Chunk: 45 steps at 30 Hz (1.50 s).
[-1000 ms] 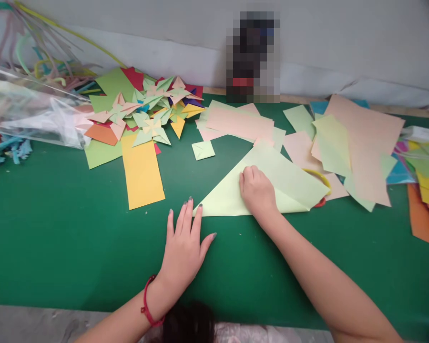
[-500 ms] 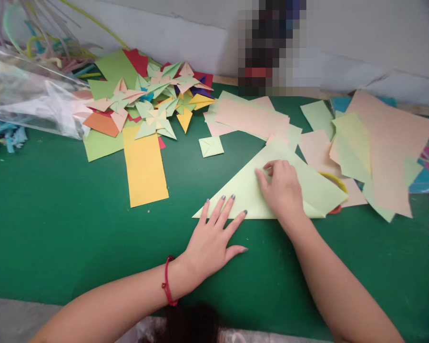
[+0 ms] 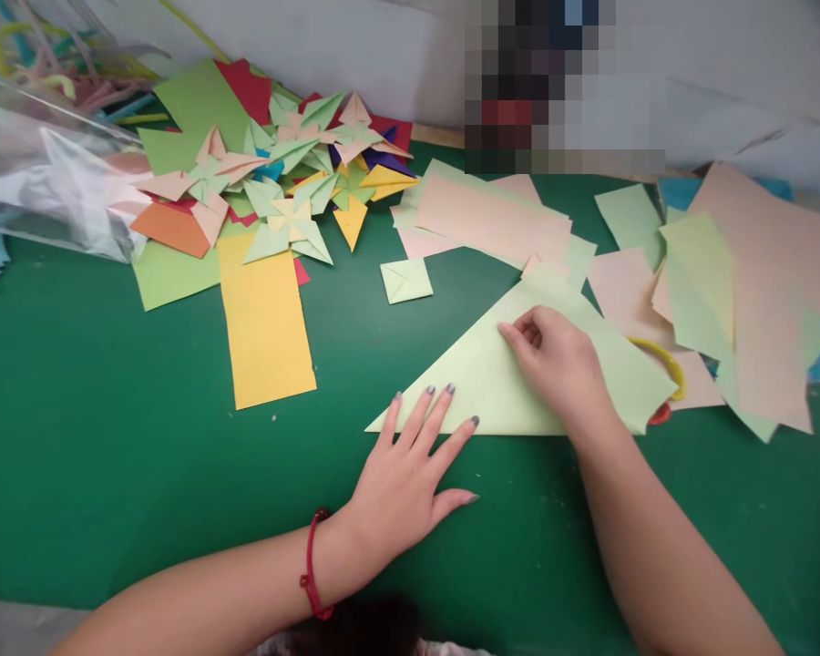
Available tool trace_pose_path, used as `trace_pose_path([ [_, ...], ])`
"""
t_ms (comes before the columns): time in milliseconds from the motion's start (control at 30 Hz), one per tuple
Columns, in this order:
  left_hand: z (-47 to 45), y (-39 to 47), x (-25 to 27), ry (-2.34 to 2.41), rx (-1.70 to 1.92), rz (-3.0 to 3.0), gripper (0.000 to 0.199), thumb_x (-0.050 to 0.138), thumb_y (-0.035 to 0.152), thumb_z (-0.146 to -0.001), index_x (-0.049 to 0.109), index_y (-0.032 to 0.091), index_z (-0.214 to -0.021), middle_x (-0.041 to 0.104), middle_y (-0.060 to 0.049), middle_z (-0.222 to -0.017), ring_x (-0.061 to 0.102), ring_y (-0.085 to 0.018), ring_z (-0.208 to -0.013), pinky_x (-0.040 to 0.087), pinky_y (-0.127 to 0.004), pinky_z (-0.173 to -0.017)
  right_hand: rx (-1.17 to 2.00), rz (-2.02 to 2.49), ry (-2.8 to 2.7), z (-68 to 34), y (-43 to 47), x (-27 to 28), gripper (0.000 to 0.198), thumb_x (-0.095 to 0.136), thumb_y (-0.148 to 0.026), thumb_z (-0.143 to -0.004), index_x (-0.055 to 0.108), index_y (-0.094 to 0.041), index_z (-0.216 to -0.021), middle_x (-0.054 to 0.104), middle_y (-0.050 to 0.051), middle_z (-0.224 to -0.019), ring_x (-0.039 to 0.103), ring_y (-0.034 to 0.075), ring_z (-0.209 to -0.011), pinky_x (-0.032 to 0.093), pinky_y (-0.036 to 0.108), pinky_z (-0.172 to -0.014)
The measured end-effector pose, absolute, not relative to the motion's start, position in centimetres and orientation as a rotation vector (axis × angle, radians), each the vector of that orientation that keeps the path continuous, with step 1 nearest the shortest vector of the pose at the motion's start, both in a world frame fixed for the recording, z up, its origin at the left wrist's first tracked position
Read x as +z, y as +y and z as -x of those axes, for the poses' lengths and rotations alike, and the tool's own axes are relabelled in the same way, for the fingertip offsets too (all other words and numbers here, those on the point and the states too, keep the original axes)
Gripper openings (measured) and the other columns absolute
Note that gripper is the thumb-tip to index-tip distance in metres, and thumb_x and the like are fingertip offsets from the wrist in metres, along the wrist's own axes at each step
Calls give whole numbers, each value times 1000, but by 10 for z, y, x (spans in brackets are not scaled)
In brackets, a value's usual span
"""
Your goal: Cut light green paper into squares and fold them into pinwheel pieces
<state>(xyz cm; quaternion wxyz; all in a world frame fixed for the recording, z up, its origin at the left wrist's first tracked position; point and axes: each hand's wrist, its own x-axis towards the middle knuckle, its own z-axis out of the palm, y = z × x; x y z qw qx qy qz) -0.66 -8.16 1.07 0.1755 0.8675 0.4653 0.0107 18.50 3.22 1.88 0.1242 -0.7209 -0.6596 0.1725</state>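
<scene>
A folded light-green sheet (image 3: pixel 498 387) lies on a green counter (image 3: pixel 143 492), its long folded edge toward the person, as the left hand (image 3: pixel 396 487), grip released and fingers spread, rests its fingertips along that edge near the left corner. The right hand (image 3: pixel 564 369) is curled over the sheet's middle, though whether its grip is grasping any of the paper cannot be told. Beyond the sheet are a small folded square (image 3: pixel 407 281) and pale loose papers (image 3: pixel 492 214), with a yellow strip (image 3: pixel 266 328) and pointed paper flowers (image 3: pixel 291 219) farther left.
</scene>
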Motion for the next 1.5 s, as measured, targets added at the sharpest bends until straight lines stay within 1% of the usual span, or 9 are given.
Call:
trace_pose_path([
  [467,9,-82,12,1304,30,-2475,67,26,61,-85,22,26,-142,14,-11,-151,11,-28,-138,16,-53,-108,395,2035,-2022,-186,33,12,19,48,-32,-86,43,-21,-71,50,1,-68,45,15,-61,31,28,-56],
  [600,8,-82,11,1319,34,-2480,69,29,62,-84,22,25,-142,14,-13,-150,11,-29,-138,17,-53,-107,388,2039,-2035,-186,33,11,18,46,-32,-86,42,-21,-72,50,1,-68,44,16,-62,31,29,-57],
  [900,7,-85,11,1326,56,-2498,72,33,63,-82,25,22,-141,16,-15,-150,12,-31,-137,22,-48,-107,387,2023,-2052,-186,33,10,19,45,-31,-86,40,-21,-71,49,2,-69,44,16,-62,31,29,-57],
  [1300,7,-85,12,1325,38,-2481,71,31,62,-83,24,23,-141,16,-14,-150,12,-29,-138,20,-49,-107,366,2024,-2053,-184,32,11,20,43,-33,-87,40,-22,-71,49,3,-69,44,17,-63,31,31,-57],
  [1500,7,-86,11,1349,11,-2493,74,33,63,-82,24,20,-142,16,-14,-150,10,-28,-138,20,-47,-108,331,2047,-2060,-183,31,10,19,43,-32,-87,39,-22,-72,49,3,-71,44,18,-64,30,31,-58],
])
